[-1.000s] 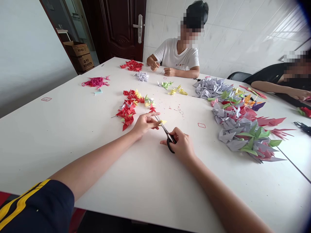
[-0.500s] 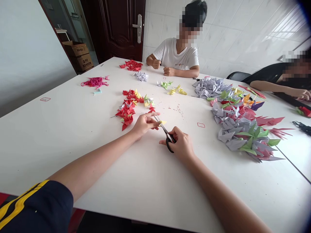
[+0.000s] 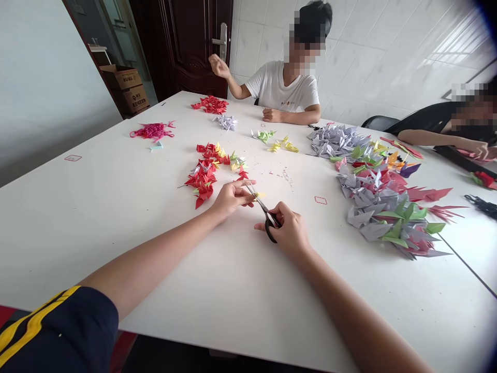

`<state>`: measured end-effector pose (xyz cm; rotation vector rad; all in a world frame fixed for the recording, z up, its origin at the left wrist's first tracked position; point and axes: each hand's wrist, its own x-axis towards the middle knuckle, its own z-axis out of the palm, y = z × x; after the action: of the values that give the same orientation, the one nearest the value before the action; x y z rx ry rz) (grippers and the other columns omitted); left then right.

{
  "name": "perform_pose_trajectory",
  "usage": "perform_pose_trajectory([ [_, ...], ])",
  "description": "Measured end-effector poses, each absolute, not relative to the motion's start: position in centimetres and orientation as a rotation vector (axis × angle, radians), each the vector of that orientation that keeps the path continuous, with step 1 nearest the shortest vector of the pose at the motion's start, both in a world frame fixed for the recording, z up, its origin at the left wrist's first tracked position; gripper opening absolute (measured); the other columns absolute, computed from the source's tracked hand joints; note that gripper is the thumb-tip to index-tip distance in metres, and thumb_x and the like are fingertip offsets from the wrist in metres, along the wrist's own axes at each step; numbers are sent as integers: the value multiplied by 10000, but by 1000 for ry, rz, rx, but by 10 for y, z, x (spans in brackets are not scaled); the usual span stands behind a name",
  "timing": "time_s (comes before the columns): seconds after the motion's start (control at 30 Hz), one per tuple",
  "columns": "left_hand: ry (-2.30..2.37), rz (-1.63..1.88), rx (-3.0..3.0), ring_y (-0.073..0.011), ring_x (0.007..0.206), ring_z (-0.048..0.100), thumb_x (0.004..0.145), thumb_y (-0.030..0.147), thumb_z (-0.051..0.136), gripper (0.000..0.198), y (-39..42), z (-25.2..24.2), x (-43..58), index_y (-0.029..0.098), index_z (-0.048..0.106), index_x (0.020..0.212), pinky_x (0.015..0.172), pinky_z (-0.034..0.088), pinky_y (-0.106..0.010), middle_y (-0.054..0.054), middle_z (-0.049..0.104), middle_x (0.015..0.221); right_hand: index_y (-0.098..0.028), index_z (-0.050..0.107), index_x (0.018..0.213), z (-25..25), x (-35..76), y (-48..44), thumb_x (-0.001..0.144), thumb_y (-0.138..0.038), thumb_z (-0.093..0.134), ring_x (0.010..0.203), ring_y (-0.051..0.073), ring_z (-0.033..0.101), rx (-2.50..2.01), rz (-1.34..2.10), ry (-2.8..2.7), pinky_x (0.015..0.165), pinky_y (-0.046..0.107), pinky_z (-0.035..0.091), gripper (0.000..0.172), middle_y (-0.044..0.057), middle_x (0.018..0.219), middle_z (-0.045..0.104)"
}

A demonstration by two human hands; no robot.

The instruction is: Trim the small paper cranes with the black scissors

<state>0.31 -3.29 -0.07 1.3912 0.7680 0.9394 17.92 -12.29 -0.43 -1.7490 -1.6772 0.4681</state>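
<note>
My right hand (image 3: 290, 228) grips black-handled scissors (image 3: 266, 211), its fingers in the loops. The blades point away and to the left, a little apart, their tips close to my left fingers. My left hand (image 3: 232, 199) is closed in a pinch on a small yellow paper crane (image 3: 259, 195), mostly hidden behind the fingers and blades. Just beyond my left hand lies a curved row of red, yellow and green paper cranes (image 3: 205, 173). Tiny paper scraps (image 3: 286, 177) are scattered on the table beyond the scissors.
A large heap of grey, green and pink cranes (image 3: 376, 197) lies to my right on the white table (image 3: 186, 290). Farther off are red cranes (image 3: 209, 104), white cranes (image 3: 226, 122) and pink string (image 3: 153, 130). Two people sit opposite and at the right.
The person opposite has raised one hand up and outward, towards the door. The hand of the person at the right has shifted slightly. My hands have hardly moved.
</note>
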Motion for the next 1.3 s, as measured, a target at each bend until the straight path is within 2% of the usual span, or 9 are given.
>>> perform_pose_trajectory([
  [0.63,779,933,1410,-163,662,640,675,384,788,677,-32,-2,4,139,574,1269,700,443,-290,-66,688,769,-250,378,739,2,177,-123,664,-590,697,492,116,317,-1803,539,-1693,483,243,252,472,-82,520,454],
  [0.83,780,948,1377,-153,666,632,646,389,806,675,-33,-1,4,154,588,1239,713,450,-290,-44,678,748,-247,405,750,2,178,-122,658,-599,699,522,122,347,-1775,540,-1679,500,244,272,468,-66,560,482],
  [0.97,804,1034,1296,-147,678,624,630,408,809,608,-31,-1,4,150,620,1147,734,468,-303,-48,685,772,-245,453,764,1,183,-121,619,-607,723,533,127,381,-1757,528,-1641,506,247,299,475,-55,583,485],
  [1.17,887,1208,1203,-130,666,613,614,403,806,433,-28,-4,4,145,643,921,717,476,-293,-42,674,784,-231,485,745,1,193,-120,594,-614,750,516,113,360,-1646,590,-1544,498,249,320,489,-52,572,471],
  [1.3,900,1267,1187,-122,674,620,619,401,800,402,-25,-7,4,155,635,892,729,483,-290,-41,676,829,-222,519,721,0,198,-119,575,-618,764,503,106,347,-1640,602,-1571,491,248,314,488,-59,546,447],
])
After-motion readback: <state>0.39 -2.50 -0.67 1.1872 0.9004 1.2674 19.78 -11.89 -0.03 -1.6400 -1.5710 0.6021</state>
